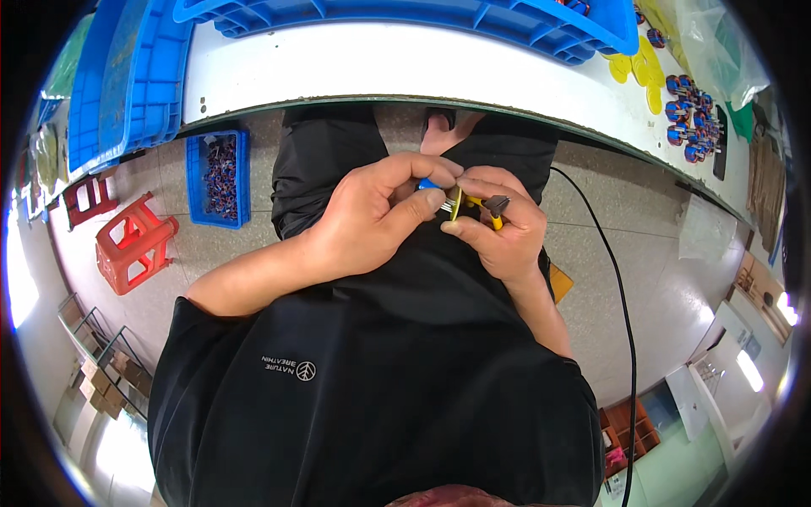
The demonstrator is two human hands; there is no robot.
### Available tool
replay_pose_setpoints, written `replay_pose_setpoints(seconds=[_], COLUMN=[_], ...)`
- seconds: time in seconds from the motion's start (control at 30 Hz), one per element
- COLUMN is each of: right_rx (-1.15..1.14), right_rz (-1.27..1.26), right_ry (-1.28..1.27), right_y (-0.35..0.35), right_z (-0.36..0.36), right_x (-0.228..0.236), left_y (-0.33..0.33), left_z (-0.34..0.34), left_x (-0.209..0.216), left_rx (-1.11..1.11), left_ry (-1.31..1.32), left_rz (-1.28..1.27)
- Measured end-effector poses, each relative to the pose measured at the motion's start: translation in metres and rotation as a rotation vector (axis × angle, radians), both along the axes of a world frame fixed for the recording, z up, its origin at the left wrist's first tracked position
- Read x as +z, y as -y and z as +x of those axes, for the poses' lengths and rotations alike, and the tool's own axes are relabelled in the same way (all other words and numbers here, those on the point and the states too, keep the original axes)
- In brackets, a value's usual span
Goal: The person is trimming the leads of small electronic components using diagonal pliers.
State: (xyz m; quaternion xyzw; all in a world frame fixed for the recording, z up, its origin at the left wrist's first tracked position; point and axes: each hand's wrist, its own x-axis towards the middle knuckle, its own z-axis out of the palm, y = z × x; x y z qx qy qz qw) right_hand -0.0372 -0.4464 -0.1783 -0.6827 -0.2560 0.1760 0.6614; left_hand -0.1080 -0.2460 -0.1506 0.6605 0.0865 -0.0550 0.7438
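Note:
Over my lap, my left hand [372, 215] pinches a blue coil [429, 184] whose metal leads point toward my right hand. My right hand [511, 224] has a thin yellow disc [456, 204] between thumb and fingers, seen nearly edge-on against the leads. Whether the leads pass through the disc I cannot tell. A small hand tool [496, 208] with yellow grips and a dark end also rests in my right hand, partly hidden by the fingers; its exact kind is unclear.
A white workbench [389, 72] carries blue crates [507, 34], loose yellow discs [646, 72] and several coils [693, 118]. On the floor stand a blue bin [218, 177] of small parts and a red stool [135, 241]. A black cable [621, 287] runs down on the right.

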Motion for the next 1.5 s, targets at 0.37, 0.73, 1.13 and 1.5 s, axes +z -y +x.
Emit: replay_pose_setpoints(seconds=[0.37,0.73,1.13,1.5], right_rx=[0.04,0.081,0.064,0.137], right_rz=[-0.012,-0.013,-0.067,-0.113], right_ry=[-0.155,-0.166,-0.084,-0.076], right_y=[0.003,0.001,-0.001,0.002], right_z=[0.009,0.01,0.006,0.012], right_x=[0.006,0.006,0.008,0.009], left_y=[-0.003,0.0,0.008,0.004], left_z=[0.001,-0.003,-0.009,-0.009], left_x=[0.001,-0.002,-0.009,-0.012], left_rx=[-0.088,-0.001,0.077,0.018], left_ry=[0.12,-0.118,-0.094,-0.058], left_rz=[0.166,-0.204,-0.234,-0.126])
